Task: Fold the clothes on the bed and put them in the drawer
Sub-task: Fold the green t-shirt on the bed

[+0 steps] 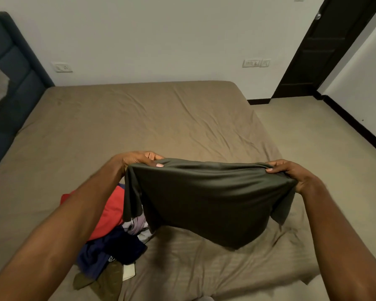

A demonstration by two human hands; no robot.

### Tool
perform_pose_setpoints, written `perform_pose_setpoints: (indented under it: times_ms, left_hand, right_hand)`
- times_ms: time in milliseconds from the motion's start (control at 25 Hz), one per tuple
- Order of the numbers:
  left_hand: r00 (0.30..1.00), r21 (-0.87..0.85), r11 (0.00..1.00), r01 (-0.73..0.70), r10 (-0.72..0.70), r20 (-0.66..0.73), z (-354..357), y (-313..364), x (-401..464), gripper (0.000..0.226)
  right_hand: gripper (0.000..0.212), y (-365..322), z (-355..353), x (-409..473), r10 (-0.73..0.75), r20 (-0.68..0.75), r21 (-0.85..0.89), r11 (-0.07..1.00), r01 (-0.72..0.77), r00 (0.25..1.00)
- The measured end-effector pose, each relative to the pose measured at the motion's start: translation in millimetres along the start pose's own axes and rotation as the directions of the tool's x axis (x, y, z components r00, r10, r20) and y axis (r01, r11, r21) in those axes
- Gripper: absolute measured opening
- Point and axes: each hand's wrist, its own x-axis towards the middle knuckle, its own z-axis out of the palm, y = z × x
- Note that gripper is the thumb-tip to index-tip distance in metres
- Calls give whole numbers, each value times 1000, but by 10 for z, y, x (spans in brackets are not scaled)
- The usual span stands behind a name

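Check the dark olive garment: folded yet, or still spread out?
Spread, not neatly folded. The dark olive garment hangs from its top edge, pinched by the left hand and right hand, above the bed.

Both bare arms are reaching forward from 7 and 5 o'clock. The left hand (139, 160) is pinching with thumb on top at 10 o'clock; the right hand (291, 172) is making a matching grip at 2 o'clock.

Dark garment (208, 198) betw. both hands
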Motion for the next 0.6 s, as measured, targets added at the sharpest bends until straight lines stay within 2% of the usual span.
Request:
perform_pose_setpoints:
  times_ms: [80, 160, 320, 400, 440, 520, 560, 600]
  left_hand:
    - [991, 15, 999, 31, -29, -134, -222, -58, 275, 35]
    - [952, -11, 997, 71, -71, -297, -534, -125, 638, 37]
    - [799, -3, 1000, 12, -11, -601, -1328, -378, 1588, 18]
    - [658, 19, 998, -55, 50, -751, -1830, -683, 2192, 10]
    - [559, 47, 998, -47, 65, -827, -2050, -872, 2468, 11]
    - [332, 163, 977, 134, 111, -937, -2382, -1358, 2962, 23]
    - [272, 213, 951, 226, 148, -951, -2432, -1685, 3171, 29]
    - [232, 228, 943, 243, 172, -957, -2392, -2020, 3338, 31]
  right_hand:
    - [30, -62, -39, 456, 24, -5, -15, 1000, -24, 1000]
    - [28, -136, -92, 1075, 24, -48, -74, 997, -27, 999]
    - [10, -171, -117, 2712, -55, -141, -343, 939, 3, 988]
    - [7, -94, -122, 3678, -155, -168, -453, 889, 64, 974]
    - [7, -20, -117, 4103, -213, -206, -477, 874, 92, 955]
    - [16, 269, -79, 4843, -374, -312, -613, 782, 116, 873]
    - [21, 518, -44, 5085, -441, -345, -692, 716, 92, 829]
    - [23, 832, -11, 5238, -482, -369, -728, 682, 75, 795]
